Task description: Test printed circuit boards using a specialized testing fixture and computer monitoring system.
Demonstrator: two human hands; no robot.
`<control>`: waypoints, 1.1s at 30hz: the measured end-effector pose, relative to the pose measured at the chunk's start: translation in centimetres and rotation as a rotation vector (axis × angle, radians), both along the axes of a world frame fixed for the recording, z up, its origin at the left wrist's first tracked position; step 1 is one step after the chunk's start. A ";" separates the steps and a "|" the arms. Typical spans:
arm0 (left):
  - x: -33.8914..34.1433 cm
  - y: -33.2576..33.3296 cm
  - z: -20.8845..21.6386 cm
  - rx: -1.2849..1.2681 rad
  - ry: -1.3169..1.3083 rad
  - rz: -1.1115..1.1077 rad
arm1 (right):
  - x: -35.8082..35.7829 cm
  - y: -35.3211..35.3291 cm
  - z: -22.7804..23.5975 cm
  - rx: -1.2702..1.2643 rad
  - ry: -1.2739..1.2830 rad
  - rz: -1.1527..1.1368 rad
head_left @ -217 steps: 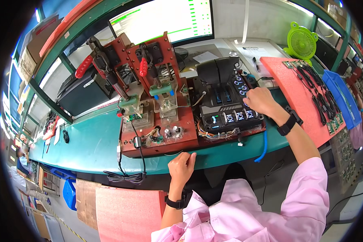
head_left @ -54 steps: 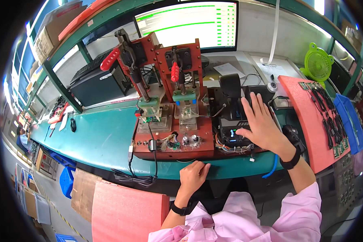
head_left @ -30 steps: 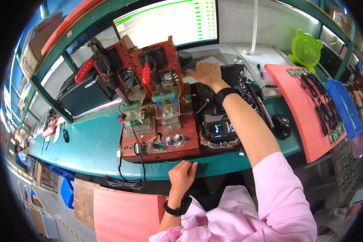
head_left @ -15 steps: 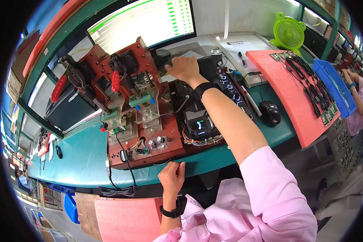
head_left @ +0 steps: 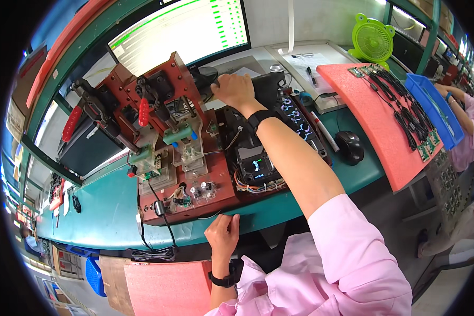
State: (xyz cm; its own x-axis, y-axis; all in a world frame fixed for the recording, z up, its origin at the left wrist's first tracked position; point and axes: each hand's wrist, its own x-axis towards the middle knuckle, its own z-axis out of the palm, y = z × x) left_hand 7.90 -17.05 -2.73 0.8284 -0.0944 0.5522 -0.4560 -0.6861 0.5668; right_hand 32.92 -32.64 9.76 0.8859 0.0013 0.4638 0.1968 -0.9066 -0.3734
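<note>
My right hand (head_left: 234, 91) reaches over a black electronic unit (head_left: 255, 164) with a small lit display and glowing knobs. Its fingers are bent downward behind the red test fixture (head_left: 216, 199), close to a dark object (head_left: 204, 75) below the monitor; what the fingertips touch is hidden. My left hand (head_left: 222, 235) rests at the bench's front edge, fingers curled in and thumb raised, with nothing visible in it. Two toggle clamps with red handles (head_left: 72, 124) stand on the fixture, above clear blocks and green circuit boards (head_left: 151, 167).
Right of the unit lie a marker (head_left: 325, 132) and a black mouse (head_left: 349, 147). A pink foam sheet (head_left: 353, 113) carries cabled boards, beside a blue tray (head_left: 432, 118) where another person's arm (head_left: 461, 113) reaches. Behind are a lit monitor (head_left: 181, 34) and green fan (head_left: 373, 39).
The view has shifted slightly. My hands keep nearly the same places, both with fingers bent. At the right, the other person's arm has moved towards the blue tray.
</note>
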 end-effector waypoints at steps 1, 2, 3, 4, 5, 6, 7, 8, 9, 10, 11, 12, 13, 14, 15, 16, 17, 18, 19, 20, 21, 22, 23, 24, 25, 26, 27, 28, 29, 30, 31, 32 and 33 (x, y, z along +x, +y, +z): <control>0.0 0.0 0.0 -0.002 0.003 0.003 | 0.0 0.0 0.0 0.005 -0.015 0.009; 0.0 0.0 0.0 0.003 0.015 0.014 | -0.1 0.0 0.0 -0.049 0.015 0.016; 0.0 -0.1 0.0 -0.003 0.008 0.004 | -0.1 -0.1 -0.1 -0.102 0.043 0.022; -0.1 -0.1 0.0 -0.001 0.004 0.000 | -0.1 -0.1 -0.1 -0.149 0.053 0.034; -0.1 -0.1 0.0 0.000 0.000 -0.003 | -0.1 -0.1 -0.2 -0.152 0.067 0.032; -0.1 -0.1 0.0 0.000 -0.001 0.016 | -0.1 -0.1 -0.3 -0.148 0.032 0.014; -0.1 -0.1 0.0 -0.003 -0.007 0.007 | 0.0 -0.1 -0.5 -0.145 -0.002 -0.001; -0.1 -0.1 0.0 -0.004 -0.009 0.004 | 0.1 0.0 -0.6 -0.143 -0.030 -0.014; -0.1 0.0 0.0 -0.001 -0.013 0.000 | 0.3 0.0 -0.7 -0.138 -0.041 -0.006; -0.1 0.0 0.0 0.004 -0.010 0.010 | 0.5 0.1 -0.7 -0.086 -0.047 -0.013; -0.1 0.0 0.0 0.002 -0.021 0.000 | 0.7 0.1 -0.7 -0.036 -0.052 -0.020; 0.0 0.1 0.0 0.000 -0.023 -0.003 | 0.9 0.1 -0.7 0.012 -0.056 -0.028; 0.0 0.1 0.0 -0.002 -0.025 -0.007 | 1.0 0.1 -0.7 0.009 -0.058 -0.023; 0.0 0.1 -0.1 0.003 -0.021 -0.009 | 1.0 0.1 -0.7 -0.017 -0.038 -0.022; 0.0 0.2 -0.1 -0.002 -0.029 -0.011 | 0.9 0.1 -0.7 -0.042 -0.020 -0.024; 0.1 0.2 -0.1 0.015 -0.036 -0.008 | 0.8 0.1 -0.6 -0.068 -0.001 -0.025; 0.1 0.2 -0.2 0.032 -0.043 -0.004 | 0.6 0.2 -0.5 -0.065 -0.003 -0.025; 0.1 0.2 -0.3 0.051 -0.040 0.011 | 0.4 0.2 -0.5 -0.125 -0.005 -0.013; 0.1 0.2 -0.3 0.044 -0.046 -0.003 | 0.2 0.2 -0.5 -0.186 -0.005 -0.003; 0.0 0.2 -0.4 0.030 -0.046 0.002 | 0.1 0.1 -0.4 -0.257 0.010 -0.007; 0.1 0.2 -0.4 0.017 -0.046 0.002 | 0.1 0.1 -0.4 -0.241 0.002 -0.006; 0.1 0.1 -0.5 0.006 -0.037 0.010 | 0.2 0.1 -0.2 -0.114 -0.057 0.007; 0.1 0.1 -0.5 0.003 -0.035 -0.021 | 0.4 0.1 0.0 0.011 -0.115 0.018; 0.2 0.1 -0.6 0.000 -0.034 -0.006 | 0.3 -0.4 0.2 0.128 -0.156 0.020; 0.2 0.1 -0.6 -0.002 -0.032 0.006 | 0.0 -1.2 0.2 0.134 -0.165 0.006; 0.2 0.1 -0.7 0.000 -0.026 0.029 | -0.4 -2.4 0.3 0.218 -0.195 0.078; 0.2 0.2 -0.7 -0.001 -0.027 -0.009 | -1.1 -3.6 0.6 0.300 -0.229 0.150; 0.2 0.2 -0.7 0.005 -0.029 0.003 | -1.9 -4.9 0.9 0.378 -0.237 0.198; 0.2 0.3 -0.8 0.008 -0.031 0.012 | -3.5 -6.9 0.8 0.177 -0.253 0.173; 0.1 0.4 -0.8 0.014 -0.011 0.026 | -5.7 -9.4 0.3 -0.030 -0.234 0.119; 0.1 0.4 -0.9 -0.004 -0.023 -0.022 | -8.1 -11.9 -0.3 -0.191 -0.147 0.027; 0.1 0.4 -1.0 0.003 -0.009 -0.017 | -10.8 -14.3 -1.3 -0.343 -0.132 -0.032; 0.2 0.4 -1.0 0.010 0.004 0.006 | -13.7 -16.4 -2.5 -0.416 -0.086 -0.113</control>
State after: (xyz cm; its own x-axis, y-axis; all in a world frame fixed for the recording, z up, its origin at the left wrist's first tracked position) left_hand 8.07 -16.66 -3.75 0.8310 -0.0953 0.5480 -0.4499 -0.6945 0.5615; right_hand 19.25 -49.02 7.24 0.8496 0.1082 0.5161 0.1017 -0.9940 0.0410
